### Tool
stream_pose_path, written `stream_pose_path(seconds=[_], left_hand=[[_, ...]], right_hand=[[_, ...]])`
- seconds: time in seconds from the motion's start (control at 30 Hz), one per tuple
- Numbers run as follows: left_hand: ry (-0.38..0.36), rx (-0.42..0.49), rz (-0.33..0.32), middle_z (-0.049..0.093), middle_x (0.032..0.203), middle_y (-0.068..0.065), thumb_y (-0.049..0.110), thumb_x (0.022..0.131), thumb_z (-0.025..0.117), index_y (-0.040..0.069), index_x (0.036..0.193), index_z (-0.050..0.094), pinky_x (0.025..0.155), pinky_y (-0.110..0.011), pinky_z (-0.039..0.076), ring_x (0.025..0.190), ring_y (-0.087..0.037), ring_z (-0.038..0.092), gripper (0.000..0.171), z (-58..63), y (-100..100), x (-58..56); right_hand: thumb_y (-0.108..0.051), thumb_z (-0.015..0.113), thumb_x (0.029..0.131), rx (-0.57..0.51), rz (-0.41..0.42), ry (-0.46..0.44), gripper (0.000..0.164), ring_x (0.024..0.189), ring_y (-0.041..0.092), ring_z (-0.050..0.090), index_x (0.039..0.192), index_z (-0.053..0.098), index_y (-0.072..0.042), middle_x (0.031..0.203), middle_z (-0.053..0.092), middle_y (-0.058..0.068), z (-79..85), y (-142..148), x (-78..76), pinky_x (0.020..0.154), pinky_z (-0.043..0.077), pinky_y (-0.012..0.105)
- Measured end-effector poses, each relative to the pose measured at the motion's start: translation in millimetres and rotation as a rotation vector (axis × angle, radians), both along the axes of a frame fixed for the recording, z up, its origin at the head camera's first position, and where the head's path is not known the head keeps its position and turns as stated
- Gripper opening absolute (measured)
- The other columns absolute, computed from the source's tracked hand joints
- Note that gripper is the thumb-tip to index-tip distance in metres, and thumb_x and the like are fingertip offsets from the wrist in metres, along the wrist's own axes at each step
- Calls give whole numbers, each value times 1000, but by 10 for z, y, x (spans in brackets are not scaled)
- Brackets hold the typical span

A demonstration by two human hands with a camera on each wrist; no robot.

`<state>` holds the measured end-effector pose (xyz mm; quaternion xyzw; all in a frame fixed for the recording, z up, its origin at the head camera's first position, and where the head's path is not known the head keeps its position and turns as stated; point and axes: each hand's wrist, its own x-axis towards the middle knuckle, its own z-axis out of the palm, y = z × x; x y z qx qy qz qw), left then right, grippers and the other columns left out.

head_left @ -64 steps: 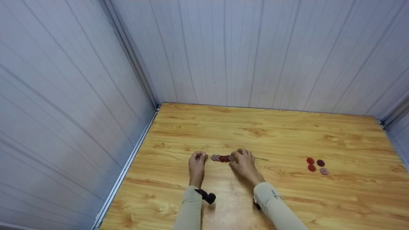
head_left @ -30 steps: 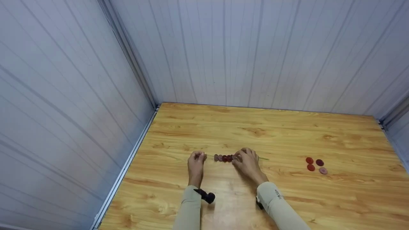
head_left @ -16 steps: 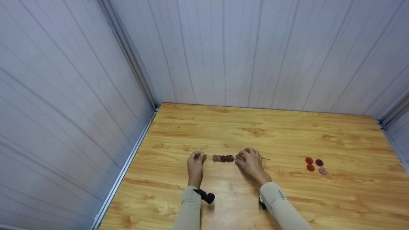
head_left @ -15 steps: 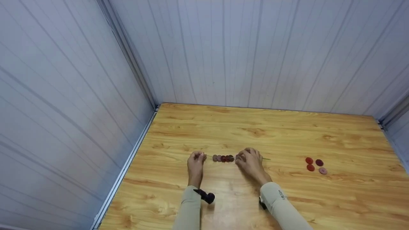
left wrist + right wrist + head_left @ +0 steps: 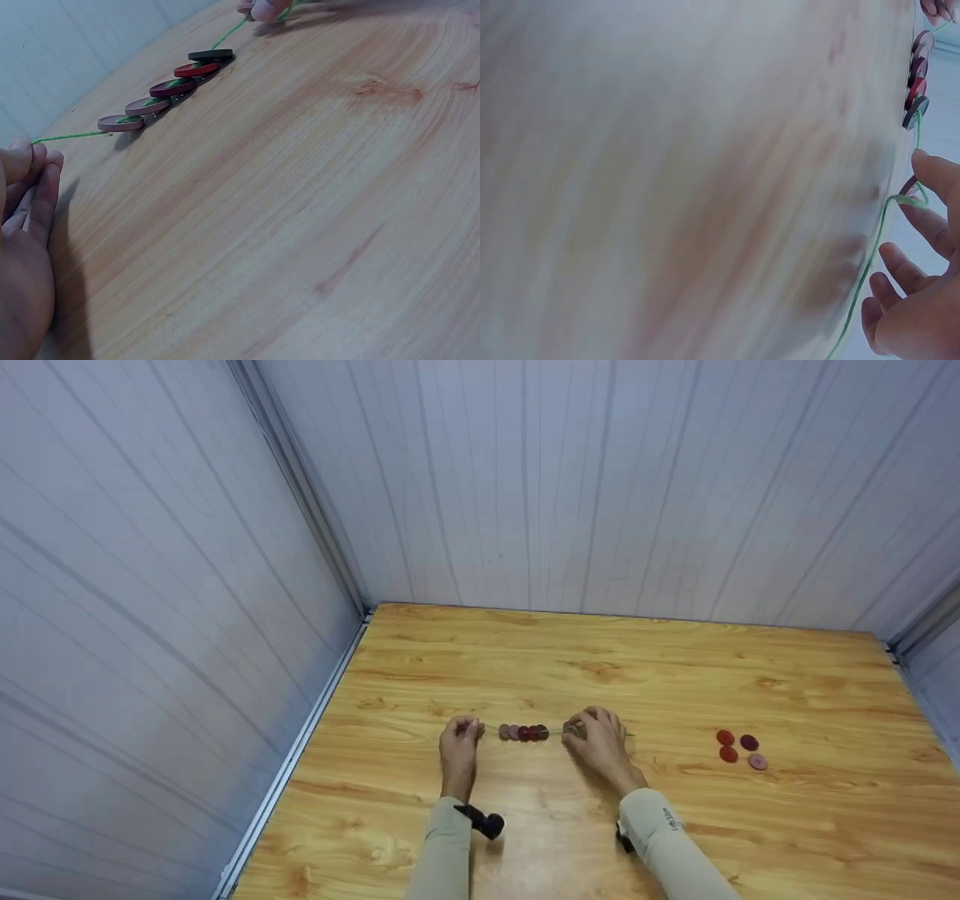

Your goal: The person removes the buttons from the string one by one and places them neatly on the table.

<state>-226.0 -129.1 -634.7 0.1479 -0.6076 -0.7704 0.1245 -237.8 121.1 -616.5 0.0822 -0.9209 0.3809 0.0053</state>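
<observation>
Several buttons in pinkish, dark red, red and dark tones form an overlapping row [image 5: 523, 732] on a green string [image 5: 75, 136]. To the left of them, my left hand [image 5: 459, 750] pinches one end of the string between thumb and fingers. My right hand [image 5: 600, 742] pinches another button [image 5: 908, 186], which sits on the same string to the right of the row. A short stretch of string spans the gap between that button and the row. The free string tail [image 5: 862, 281] trails past my right hand, whose other fingers are spread loosely.
Further right on the wooden table [image 5: 750, 682] lie loose buttons: two red ones, with a red button [image 5: 728, 754] nearest the front, a dark purple button [image 5: 749, 742] and a pink button [image 5: 758, 762]. White panel walls [image 5: 480, 487] stand behind and at the sides.
My right hand has moved to the right with its button, and a gap has opened between that button and the row. The left hand stays nearly still, holding the string.
</observation>
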Motion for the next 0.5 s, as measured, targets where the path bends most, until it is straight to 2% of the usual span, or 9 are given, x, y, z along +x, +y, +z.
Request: stream_pose_path(seconds=[0.23, 0.5], left_hand=[[6, 10, 5, 59, 97, -17, 2, 93, 59, -10, 103, 55, 93, -37, 55, 99, -34, 62, 16, 0, -2, 3], [12, 33, 0, 58, 98, -21, 0, 93, 57, -13, 103, 54, 95, -41, 53, 101, -39, 61, 16, -4, -6, -1]], right_hand=[[-30, 69, 88, 10, -5, 24, 23, 131, 39, 32, 106, 66, -16, 134, 48, 16, -9, 68, -11, 108, 19, 58], [-28, 68, 90, -10, -16, 13, 22, 131, 38, 30, 107, 66, -16, 134, 47, 16, -1, 150, -6, 110, 16, 58]])
